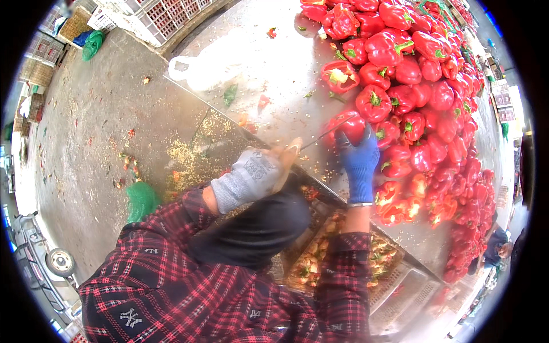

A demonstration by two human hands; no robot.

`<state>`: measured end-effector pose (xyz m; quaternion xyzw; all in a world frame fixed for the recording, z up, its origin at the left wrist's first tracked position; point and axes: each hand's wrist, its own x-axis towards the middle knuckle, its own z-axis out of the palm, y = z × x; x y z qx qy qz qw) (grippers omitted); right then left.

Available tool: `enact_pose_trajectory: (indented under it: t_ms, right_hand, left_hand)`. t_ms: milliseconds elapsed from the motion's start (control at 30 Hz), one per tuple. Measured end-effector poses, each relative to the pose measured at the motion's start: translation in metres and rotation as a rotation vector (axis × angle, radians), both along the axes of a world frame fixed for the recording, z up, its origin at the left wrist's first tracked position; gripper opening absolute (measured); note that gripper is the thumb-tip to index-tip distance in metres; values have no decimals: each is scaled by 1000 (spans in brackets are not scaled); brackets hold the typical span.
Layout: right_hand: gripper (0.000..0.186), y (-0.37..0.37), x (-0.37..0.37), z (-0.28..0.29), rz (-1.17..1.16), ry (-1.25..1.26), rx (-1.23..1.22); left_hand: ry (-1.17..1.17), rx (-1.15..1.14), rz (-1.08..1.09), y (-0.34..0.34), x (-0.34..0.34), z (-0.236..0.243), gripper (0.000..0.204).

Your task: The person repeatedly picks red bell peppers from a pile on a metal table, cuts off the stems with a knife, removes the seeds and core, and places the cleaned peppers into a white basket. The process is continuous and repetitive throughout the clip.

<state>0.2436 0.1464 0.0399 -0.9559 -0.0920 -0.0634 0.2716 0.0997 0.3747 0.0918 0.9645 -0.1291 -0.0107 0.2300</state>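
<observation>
My left hand, in a pale grey glove with tan fingertips, is closed around a knife, its handle mostly hidden by the fingers. The thin knife blade points up and right, reaching a red bell pepper. My right hand, in a blue knitted glove, grips that pepper from its near side. Whether the blade is in the pepper or only in front of it, I cannot tell. Just beyond lies a large heap of red bell peppers with green stems, on a pale metal tabletop.
Below the table edge, a crate holds pepper cores and scraps. Green netting lies on the seed-strewn concrete floor. White plastic crates stand at the far left. On the tabletop rests a white plastic bag. Another person is at the right.
</observation>
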Motion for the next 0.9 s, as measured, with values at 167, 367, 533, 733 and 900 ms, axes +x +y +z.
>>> enact_pose_trajectory:
  t_ms: [167,367,533,733,900]
  right_hand:
    - [83,9,-1,9,-18,5,6]
    - [80,6,8,0,-17,-105,-84]
    - [78,11,4,4,-2,-113,-18]
    - [74,6,6,2,-22,-60,-30]
    - [74,8,8,7,-7,27,32]
  left_hand:
    - [-17,42,-1,-6,4,6,59]
    - [-48,209,-12,-19,8,13,62]
    - [-121,123,-52,-18,27,7,60]
    - [-181,260,-71,-30,26,4,62]
    - [-254,255,-33,-41,28,11,61]
